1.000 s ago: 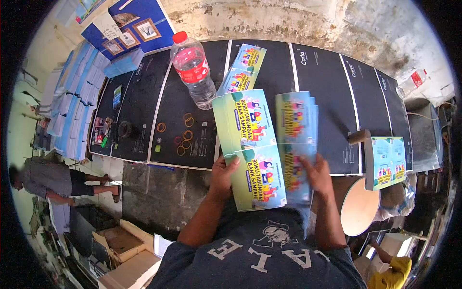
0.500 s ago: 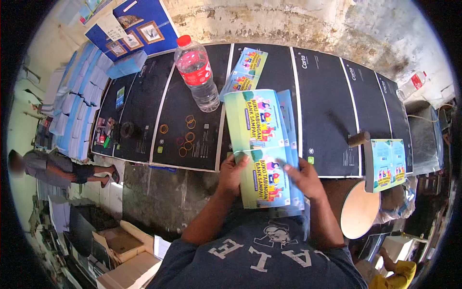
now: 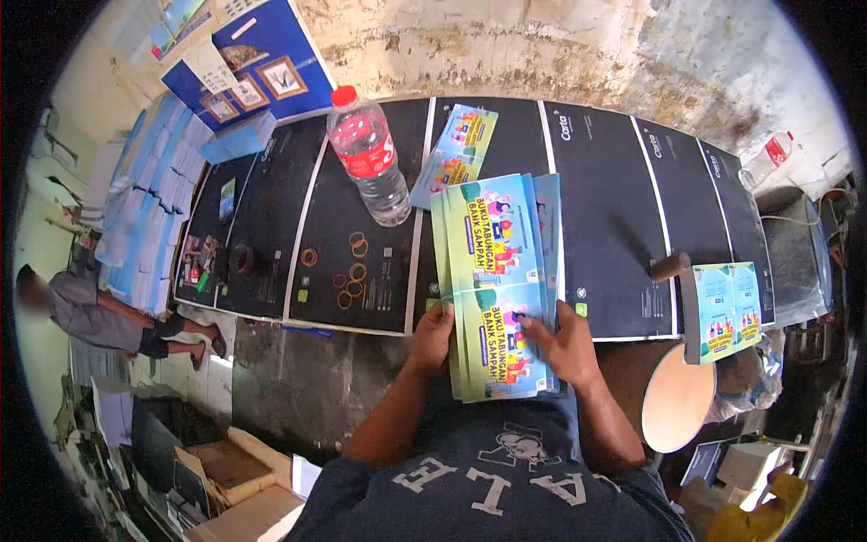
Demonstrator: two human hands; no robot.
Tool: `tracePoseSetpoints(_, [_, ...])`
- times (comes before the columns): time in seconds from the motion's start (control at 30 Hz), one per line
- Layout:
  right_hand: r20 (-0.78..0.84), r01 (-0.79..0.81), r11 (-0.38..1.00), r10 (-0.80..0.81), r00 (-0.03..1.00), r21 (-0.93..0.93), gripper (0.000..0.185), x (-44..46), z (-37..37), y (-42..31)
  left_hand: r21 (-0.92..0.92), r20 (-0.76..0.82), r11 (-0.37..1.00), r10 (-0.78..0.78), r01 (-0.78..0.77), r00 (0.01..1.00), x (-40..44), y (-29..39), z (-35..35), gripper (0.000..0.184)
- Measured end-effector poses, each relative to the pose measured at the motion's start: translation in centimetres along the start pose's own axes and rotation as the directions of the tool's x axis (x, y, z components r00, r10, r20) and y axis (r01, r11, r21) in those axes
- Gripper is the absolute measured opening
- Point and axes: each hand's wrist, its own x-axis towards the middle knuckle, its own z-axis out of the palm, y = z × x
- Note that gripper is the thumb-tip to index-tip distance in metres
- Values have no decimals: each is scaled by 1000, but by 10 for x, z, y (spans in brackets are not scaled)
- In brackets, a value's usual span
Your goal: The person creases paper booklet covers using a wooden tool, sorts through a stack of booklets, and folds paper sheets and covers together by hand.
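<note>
A loose stack of printed passbook covers (image 3: pixel 492 289), green and blue with "BUKU TABUNGAN BANK SAMPAH" printed twice, is held up in front of my chest. My left hand (image 3: pixel 435 339) grips its left edge. On the opposite side, my right hand (image 3: pixel 566 345) holds the edge, thumb lying over the top cover and fingers mostly hidden behind. The sheets are slightly fanned, and bluish ones stick out at the upper right. Beyond the stack, more of these covers (image 3: pixel 459 154) lie on the black table (image 3: pixel 610 217).
A large water bottle (image 3: pixel 368 158) stands left of the stack, near scattered rubber bands (image 3: pixel 355 271). At the right lie a cylindrical handle (image 3: pixel 670 266) and a thick pile of covers (image 3: pixel 733 312). Paper stacks (image 3: pixel 149 199) fill the left end. Another person (image 3: pixel 104 312) is at far left.
The covers sit closer together, with less of the blue sheets showing at the lower right. My right thumb has moved inward onto the top cover. The person at left now shows an extended arm.
</note>
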Motion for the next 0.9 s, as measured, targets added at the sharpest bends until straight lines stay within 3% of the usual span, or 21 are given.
tracePoseSetpoints(0.07, [-68,125,966,-143,987,-228,39,-6,-4,-21,-28,43,1000,6,-5,999,1,1,-3,37])
tracePoseSetpoints(0.1, [-81,256,922,-290,953,-291,36,-10,-4,-29,-150,92,988,-30,44,995,-7,7,6,41])
tracePoseSetpoints(0.13, [-42,339,862,-381,923,-377,32,-18,-6,-44,-130,96,991,-26,38,995,-8,8,4,41])
tracePoseSetpoints(0.2, [17,396,748,-458,889,-532,28,-34,-4,-67,-470,185,858,-134,207,974,-11,13,-6,44])
tracePoseSetpoints(0.23, [75,473,656,-538,840,-589,27,-38,-3,-69,-420,362,897,29,135,932,-10,8,-20,46])
tracePoseSetpoints(0.27, [159,545,595,-577,801,-591,28,-45,-6,-81,-403,353,908,35,118,935,-8,-4,-37,46])
tracePoseSetpoints(0.37, [275,706,490,-685,675,-512,29,-56,2,-87,-418,141,908,89,-23,986,-29,-8,-44,46])
tracePoseSetpoints(0.47, [449,883,194,-802,394,-427,28,-56,15,-105,-404,-3,903,158,-145,987,-49,-5,-40,46])
tracePoseSetpoints(0.67, [606,952,-9,-772,188,-307,26,-60,50,-140,-345,-187,879,279,-329,942,-78,-4,-40,46])
tracePoseSetpoints(0.73, [618,925,-49,-758,211,-377,24,-67,69,-132,-332,-218,870,305,-364,927,-79,2,-39,46])
tracePoseSetpoints(0.77, [634,914,-3,-722,278,-405,23,-74,82,-117,-319,-233,867,321,-384,918,-81,3,-40,46])
tracePoseSetpoints(0.8, [644,925,-13,-722,255,-380,23,-72,83,-123,-311,-252,863,329,-398,910,-83,5,-41,46])
tracePoseSetpoints(0.87, [664,921,-222,-746,51,-321,23,-67,84,-142,-286,-279,855,358,-433,891,-86,13,-43,46])
tracePoseSetpoints(0.9, [668,927,-230,-743,29,-296,23,-67,86,-147,-271,-290,852,371,-448,882,-87,16,-45,46])
